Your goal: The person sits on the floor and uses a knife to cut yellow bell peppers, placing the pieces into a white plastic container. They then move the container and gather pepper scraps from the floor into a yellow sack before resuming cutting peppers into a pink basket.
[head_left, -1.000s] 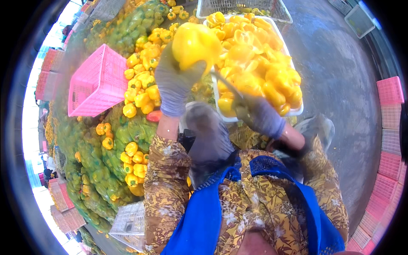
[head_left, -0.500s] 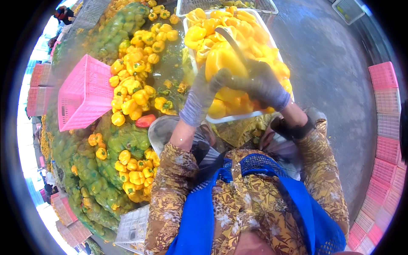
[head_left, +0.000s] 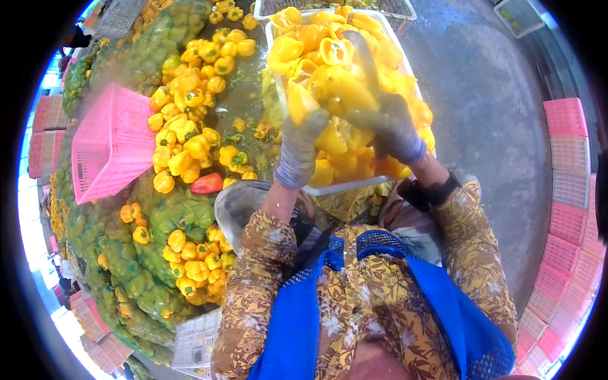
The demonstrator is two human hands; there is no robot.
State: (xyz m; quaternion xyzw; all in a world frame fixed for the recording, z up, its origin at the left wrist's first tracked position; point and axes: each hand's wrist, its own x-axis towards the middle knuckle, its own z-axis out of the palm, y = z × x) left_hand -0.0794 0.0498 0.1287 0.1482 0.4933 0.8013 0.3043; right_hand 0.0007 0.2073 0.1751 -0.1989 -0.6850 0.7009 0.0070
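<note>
Both my hands wear greyish-purple gloves and are over a white crate (head_left: 423,101) heaped with yellow bell peppers. My left hand (head_left: 300,149) is closed on a yellow bell pepper (head_left: 301,101), which looks cut open, with its pieces spread apart between my hands. Closed around a knife, my right hand (head_left: 400,130) also touches the pepper's right side with the thumb. The knife (head_left: 363,58) has a curved grey blade that points up and away from me; its handle is hidden in the glove. Motion blurs the pepper's edges.
Loose yellow peppers (head_left: 183,130) lie on the left beside a tilted pink crate (head_left: 114,142) and a red pepper (head_left: 207,183). Green net sacks (head_left: 95,234) of peppers fill the far left. Another crate (head_left: 396,9) stands behind mine. Stacked pink and white crates (head_left: 565,215) line the right.
The whole pepper between my hands has come apart into open pieces. My hands have moved slightly apart, and the blade has swung more upright.
</note>
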